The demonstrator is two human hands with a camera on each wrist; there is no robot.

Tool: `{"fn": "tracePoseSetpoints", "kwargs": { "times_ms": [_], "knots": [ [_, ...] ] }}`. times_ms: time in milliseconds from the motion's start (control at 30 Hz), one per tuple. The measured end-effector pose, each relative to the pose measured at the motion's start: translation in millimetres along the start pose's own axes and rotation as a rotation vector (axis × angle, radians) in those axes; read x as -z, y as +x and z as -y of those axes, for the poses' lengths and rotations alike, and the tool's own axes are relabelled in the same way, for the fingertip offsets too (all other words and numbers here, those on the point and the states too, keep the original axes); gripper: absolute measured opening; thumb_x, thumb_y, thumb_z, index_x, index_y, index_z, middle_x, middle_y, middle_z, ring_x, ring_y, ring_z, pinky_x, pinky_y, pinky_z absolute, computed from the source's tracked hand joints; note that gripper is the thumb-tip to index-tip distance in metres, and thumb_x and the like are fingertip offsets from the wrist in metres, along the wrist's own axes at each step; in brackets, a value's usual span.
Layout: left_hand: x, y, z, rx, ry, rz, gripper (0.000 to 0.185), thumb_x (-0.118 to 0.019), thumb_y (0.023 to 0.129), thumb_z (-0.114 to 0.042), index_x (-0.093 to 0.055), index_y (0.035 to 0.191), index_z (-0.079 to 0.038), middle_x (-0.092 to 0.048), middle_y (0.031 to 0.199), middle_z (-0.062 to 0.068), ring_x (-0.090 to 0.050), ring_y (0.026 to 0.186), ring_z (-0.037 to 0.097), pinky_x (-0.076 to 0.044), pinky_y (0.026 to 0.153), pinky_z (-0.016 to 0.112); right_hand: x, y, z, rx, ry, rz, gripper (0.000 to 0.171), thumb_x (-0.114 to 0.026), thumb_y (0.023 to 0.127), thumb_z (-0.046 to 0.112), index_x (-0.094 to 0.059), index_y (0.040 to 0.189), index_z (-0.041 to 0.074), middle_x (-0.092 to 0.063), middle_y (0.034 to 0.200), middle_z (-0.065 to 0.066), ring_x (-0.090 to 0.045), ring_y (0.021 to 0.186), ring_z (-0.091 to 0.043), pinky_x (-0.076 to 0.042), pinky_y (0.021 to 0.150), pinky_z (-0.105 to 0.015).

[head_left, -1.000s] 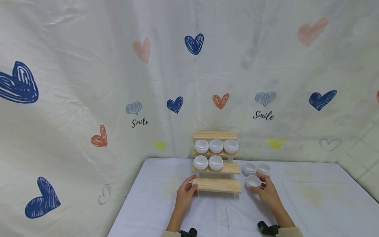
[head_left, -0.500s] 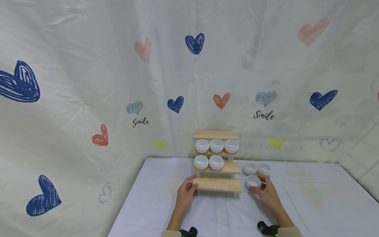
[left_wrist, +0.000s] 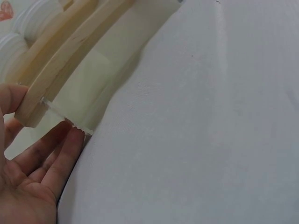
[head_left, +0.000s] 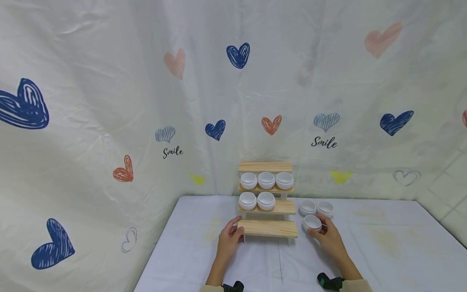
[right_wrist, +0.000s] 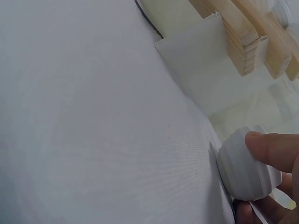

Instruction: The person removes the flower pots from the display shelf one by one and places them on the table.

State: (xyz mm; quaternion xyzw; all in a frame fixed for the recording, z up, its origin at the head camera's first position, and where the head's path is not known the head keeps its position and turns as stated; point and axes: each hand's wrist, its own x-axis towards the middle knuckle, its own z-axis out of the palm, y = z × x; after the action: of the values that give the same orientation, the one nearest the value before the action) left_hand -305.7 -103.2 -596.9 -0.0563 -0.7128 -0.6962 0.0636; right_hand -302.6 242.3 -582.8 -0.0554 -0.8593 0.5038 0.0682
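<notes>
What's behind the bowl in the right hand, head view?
Two white bowls, one left of the other, on the white tabletop. The held bowl and right hand cover the tabletop just behind them; can't see what's there.

Wooden stand [head_left: 284, 196]: one. Shelves [head_left: 268, 228]: four. White bowls [head_left: 266, 201]: eight; three on second shelf from top, two on third, three right of stand, one of those in hand. Hands [head_left: 330, 237]: two. Black wrist devices [head_left: 330, 282]: two. Navy hearts [head_left: 215, 130]: five. Yellow hearts [head_left: 341, 177]: two. "Smile" prints [head_left: 324, 142]: two.
</notes>
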Motion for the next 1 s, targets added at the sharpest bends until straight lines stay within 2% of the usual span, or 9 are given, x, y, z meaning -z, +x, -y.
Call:
{"fn": "tracePoseSetpoints", "kwargs": {
  "times_ms": [200,333,467,667,767,1000],
  "knots": [
    [0.2,2.0,2.1,0.019,-0.009,0.004,0.043,-0.066,0.098,-0.014,-0.06,0.141,-0.007,-0.075,0.109,0.018,-0.071,0.087,0.011,-0.063,0.074,0.033,-0.7,-0.9,1.3,-0.02,-0.013,0.007,0.074,-0.073,0.095,0.018,-0.032,0.154,-0.002,-0.044,0.149,-0.03,-0.052,0.13,-0.042,-0.046,0.077,-0.008],
    [1.0,2.3,1.8,0.044,-0.012,0.009,0.043,-0.067,0.098,-0.016,-0.061,0.14,-0.01,-0.075,0.11,0.016,-0.072,0.088,0.012,-0.063,0.075,0.03,-1.1,-1.5,1.1,-0.032,-0.037,0.002,0.075,-0.073,0.095,0.02,-0.032,0.156,-0.001,-0.045,0.15,-0.03,-0.053,0.131,-0.043,-0.053,0.084,-0.019],
    [0.7,3.0,1.0,0.031,-0.007,0.009,0.042,-0.067,0.098,-0.016,-0.062,0.14,-0.011,-0.075,0.112,0.017,-0.072,0.089,0.012,-0.063,0.075,0.03,-0.9,-0.7,1.0,-0.034,-0.052,-0.006,0.076,-0.073,0.096,0.022,-0.033,0.156,0.0,-0.045,0.15,-0.031,-0.052,0.131,-0.044,-0.056,0.091,-0.031],
    [0.4,3.2,-0.5,0.029,0.001,0.007,0.042,-0.067,0.098,-0.016,-0.062,0.14,-0.011,-0.075,0.111,0.017,-0.072,0.089,0.01,-0.062,0.074,0.028,-0.5,1.4,1.7,-0.036,-0.06,-0.011,0.076,-0.074,0.095,0.023,-0.034,0.155,0.0,-0.046,0.149,-0.032,-0.053,0.13,-0.044,-0.056,0.093,-0.036],
    [0.9,2.5,-1.0,0.027,0.005,0.003,0.042,-0.067,0.098,-0.016,-0.062,0.139,-0.01,-0.075,0.109,0.017,-0.072,0.088,0.011,-0.062,0.073,0.028,-0.6,2.3,1.7,-0.042,-0.062,-0.013,0.076,-0.074,0.095,0.024,-0.034,0.155,0.0,-0.046,0.149,-0.031,-0.053,0.129,-0.044,-0.056,0.091,-0.034],
    [1.4,1.9,-0.2,0.036,0.007,-0.002,0.041,-0.067,0.099,-0.017,-0.063,0.139,-0.014,-0.075,0.109,0.016,-0.072,0.089,0.013,-0.063,0.075,0.031,-1.0,3.1,2.0,-0.051,-0.054,-0.007,0.076,-0.073,0.095,0.024,-0.034,0.156,0.002,-0.046,0.148,-0.031,-0.053,0.127,-0.041,-0.047,0.077,-0.014]
  ]
}}
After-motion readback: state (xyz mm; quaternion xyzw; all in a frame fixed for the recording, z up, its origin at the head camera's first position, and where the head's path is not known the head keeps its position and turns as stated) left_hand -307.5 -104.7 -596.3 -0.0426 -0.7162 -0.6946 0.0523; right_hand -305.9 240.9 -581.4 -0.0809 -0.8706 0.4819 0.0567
